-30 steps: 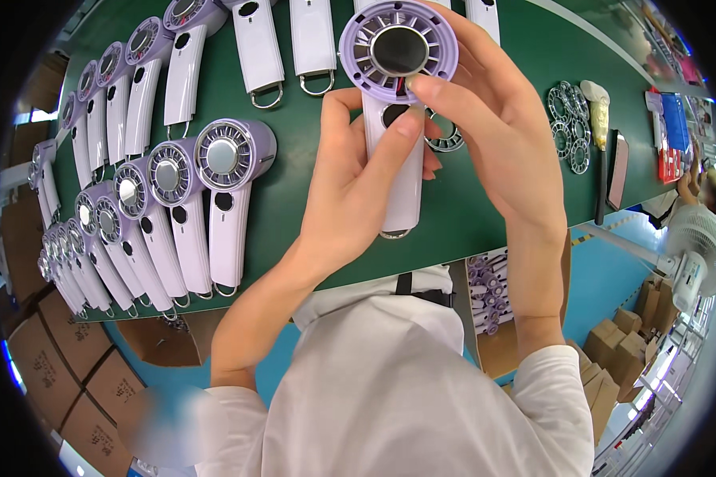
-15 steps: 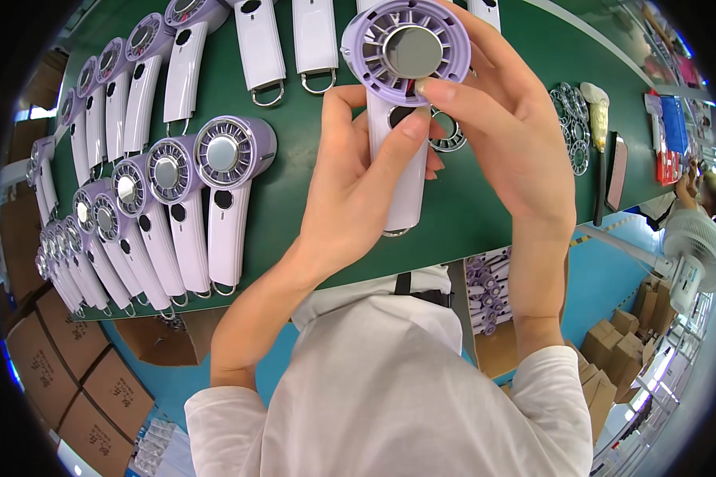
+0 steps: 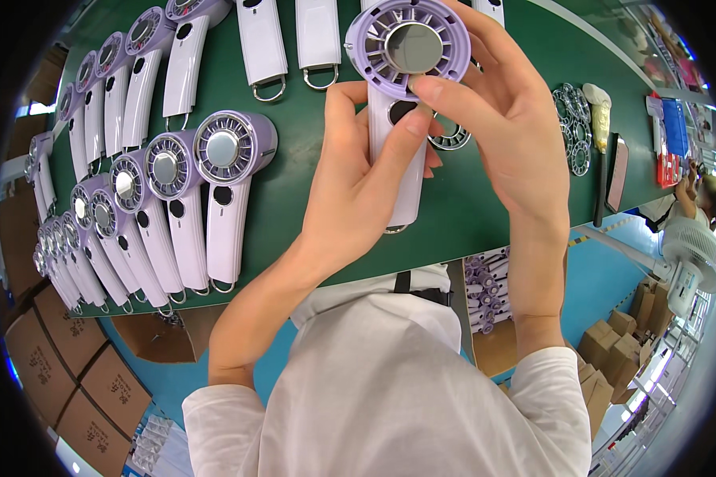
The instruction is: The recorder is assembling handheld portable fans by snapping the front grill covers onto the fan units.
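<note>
A lilac and white handheld fan (image 3: 402,179) is held upright in front of me, its round head (image 3: 367,60) at the top, with a grey disc in the middle. My left hand (image 3: 346,179) is closed around the white handle, thumb lying across its front near the dark oval. My right hand (image 3: 513,131) grips the head from the right; its thumb presses on the lower rim and its other fingers go behind. A chrome ring grille (image 3: 453,141) shows behind the fan between my hands; whether fingers touch it is hidden.
Two rows of similar fans (image 3: 223,151) lie on the green table (image 3: 294,270) to the left. At right are chrome rings (image 3: 574,119), a black-handled tool (image 3: 601,175) and a flat dark piece (image 3: 616,171). A carton of purple parts (image 3: 493,358) sits below the table edge.
My right thumb has shifted slightly on the lower rim, and the red spot beside it no longer shows. The fan and both hands are otherwise nearly where they were.
</note>
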The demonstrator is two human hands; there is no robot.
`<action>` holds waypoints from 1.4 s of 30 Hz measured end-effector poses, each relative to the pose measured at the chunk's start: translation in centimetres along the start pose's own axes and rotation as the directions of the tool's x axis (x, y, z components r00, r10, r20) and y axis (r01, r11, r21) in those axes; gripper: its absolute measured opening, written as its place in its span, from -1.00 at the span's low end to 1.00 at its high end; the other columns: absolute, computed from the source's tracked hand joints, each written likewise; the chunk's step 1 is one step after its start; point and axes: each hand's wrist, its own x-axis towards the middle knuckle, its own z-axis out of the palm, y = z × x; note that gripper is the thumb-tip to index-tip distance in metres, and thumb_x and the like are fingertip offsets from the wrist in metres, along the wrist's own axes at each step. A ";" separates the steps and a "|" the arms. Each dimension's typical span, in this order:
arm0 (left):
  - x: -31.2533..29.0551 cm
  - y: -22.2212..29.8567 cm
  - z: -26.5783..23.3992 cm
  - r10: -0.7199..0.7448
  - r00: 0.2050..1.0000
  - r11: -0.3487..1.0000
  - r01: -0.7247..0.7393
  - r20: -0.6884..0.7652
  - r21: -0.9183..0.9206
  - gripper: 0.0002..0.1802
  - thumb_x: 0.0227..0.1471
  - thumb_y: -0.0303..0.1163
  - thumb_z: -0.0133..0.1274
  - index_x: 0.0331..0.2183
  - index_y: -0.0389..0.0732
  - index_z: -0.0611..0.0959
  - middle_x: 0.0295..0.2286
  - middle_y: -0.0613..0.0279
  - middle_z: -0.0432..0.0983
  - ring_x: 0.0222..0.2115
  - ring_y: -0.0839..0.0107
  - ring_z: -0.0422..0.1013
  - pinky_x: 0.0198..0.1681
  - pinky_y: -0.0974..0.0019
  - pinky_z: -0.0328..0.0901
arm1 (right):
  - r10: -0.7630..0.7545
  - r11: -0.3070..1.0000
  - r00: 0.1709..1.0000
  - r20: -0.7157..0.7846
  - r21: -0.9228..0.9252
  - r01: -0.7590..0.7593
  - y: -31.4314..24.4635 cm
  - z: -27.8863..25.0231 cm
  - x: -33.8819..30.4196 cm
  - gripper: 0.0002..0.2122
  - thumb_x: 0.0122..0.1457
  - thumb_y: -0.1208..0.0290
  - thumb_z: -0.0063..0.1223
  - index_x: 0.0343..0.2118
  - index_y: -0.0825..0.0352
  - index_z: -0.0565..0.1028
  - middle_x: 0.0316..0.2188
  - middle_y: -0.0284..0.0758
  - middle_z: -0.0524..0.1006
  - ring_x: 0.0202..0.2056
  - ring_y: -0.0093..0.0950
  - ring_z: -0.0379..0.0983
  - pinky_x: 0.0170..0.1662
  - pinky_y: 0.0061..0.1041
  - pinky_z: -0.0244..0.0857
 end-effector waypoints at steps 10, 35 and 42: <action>0.0 -0.4 -0.4 -0.014 0.999 0.997 0.016 -0.029 0.071 -0.64 0.25 -0.36 -0.02 -0.10 -0.31 0.21 -0.32 0.11 0.52 -0.41 0.51 0.46 -0.36 0.42 0.40 | 0.524 0.834 0.823 -0.219 -0.065 -0.549 -4.8 2.4 -0.5 -0.45 0.11 0.66 0.11 0.17 0.39 0.22 -0.01 -0.26 0.41 0.03 -0.50 0.38 0.05 -0.55 0.31; 1.2 0.7 -1.7 -0.180 0.959 0.980 0.194 -0.218 0.042 -0.56 0.13 -0.21 0.14 -0.19 -0.30 0.31 -0.39 0.15 0.55 -0.49 0.51 0.47 -0.44 0.43 0.39 | 0.465 0.832 0.830 -0.307 -0.170 -0.529 -4.2 -3.4 -6.4 -0.75 0.13 0.61 0.17 -0.12 0.43 0.44 -0.39 -0.32 0.59 -0.33 -0.61 0.50 -0.27 -0.67 0.35; 0.5 1.0 -0.5 -0.286 0.953 0.926 0.301 -0.096 0.229 -0.37 -0.06 -0.12 0.33 -0.16 -0.28 0.36 -0.38 0.22 0.51 -0.48 0.57 0.43 -0.45 0.47 0.32 | 0.036 0.833 0.979 -0.200 -0.535 -0.139 -6.0 -1.5 -3.2 -0.82 0.14 0.65 0.13 -0.17 0.47 0.53 -0.35 -0.34 0.58 -0.32 -0.60 0.51 -0.23 -0.66 0.36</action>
